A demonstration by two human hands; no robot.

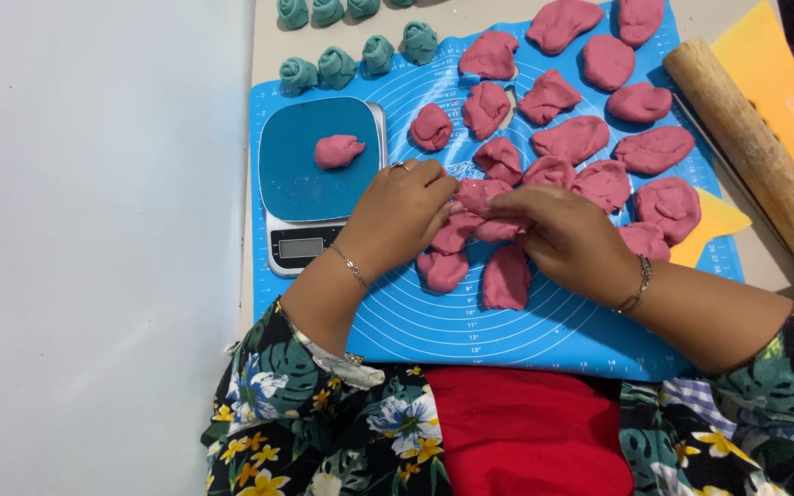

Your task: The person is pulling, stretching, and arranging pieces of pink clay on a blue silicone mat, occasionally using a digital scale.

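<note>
Left hand [403,209] and right hand [558,234] both pinch one pink dough lump [478,195], fingertips partly hidden; more lumps crowd the blue silicone mat [507,321]; small pink piece [338,151] sits on grey kitchen scale [279,241].

Pink dough lumps [570,140], blue mat [507,321], teal rolls [336,66]

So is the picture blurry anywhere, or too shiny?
Head view: mostly sharp and evenly lit; the pink dough piece on the scale looks crisp, the left hand and right hand cast only soft shadows on the blue mat, with no strong glare; the rolling pin looks slightly soft.
</note>
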